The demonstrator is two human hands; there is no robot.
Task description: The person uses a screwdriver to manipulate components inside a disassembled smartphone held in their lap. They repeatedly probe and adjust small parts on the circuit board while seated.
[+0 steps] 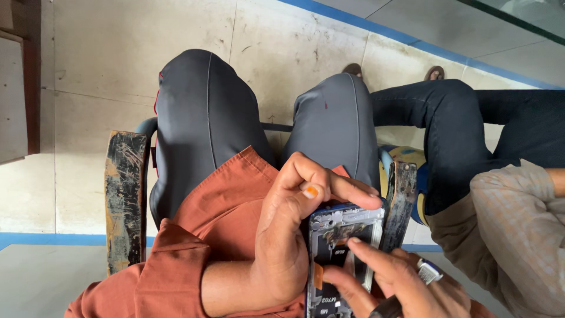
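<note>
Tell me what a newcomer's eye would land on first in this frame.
First, the opened smartphone with its back cover off and dark innards bare, low in the middle, gripped by the left hand while the right hand, wearing a silver ring, fingers its inside. Next, the rust-orange shirt over grey trousers on a chair with worn black wooden armrests. Another person in dark jeans sits at right.
</note>
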